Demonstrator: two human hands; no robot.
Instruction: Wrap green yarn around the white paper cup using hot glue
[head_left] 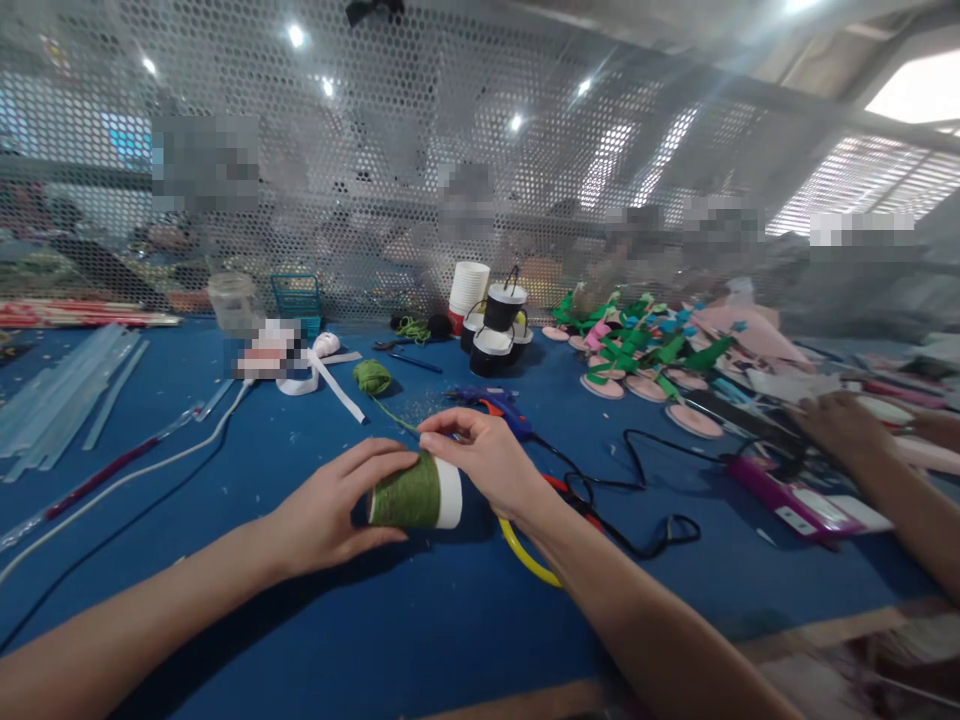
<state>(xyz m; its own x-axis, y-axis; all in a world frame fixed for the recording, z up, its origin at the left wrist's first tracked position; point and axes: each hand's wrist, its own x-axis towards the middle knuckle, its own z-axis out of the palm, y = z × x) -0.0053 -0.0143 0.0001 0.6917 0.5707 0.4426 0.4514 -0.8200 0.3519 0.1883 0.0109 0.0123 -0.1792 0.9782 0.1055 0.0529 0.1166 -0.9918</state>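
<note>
A white paper cup (450,494) lies on its side, most of its wall wound with green yarn (405,495). My left hand (341,495) grips the wound part, thumb below and fingers above. At the cup's bare white end, my right hand (480,455) pinches the yarn strand between thumb and fingertips. That strand runs back to a small green yarn ball (372,377) on the blue table (300,620). Just beyond my right hand lies a blue glue gun (499,402). A yellow ring-shaped handle (529,555) shows partly under my right forearm.
Black and white cups (493,350) stand by a stack of white cups (470,290) at the back. Green paper pieces on pink discs (649,385) crowd the right, near a purple power strip (795,500) and another person's hand (844,430). Glue sticks (75,390) and a white cable (157,460) lie left.
</note>
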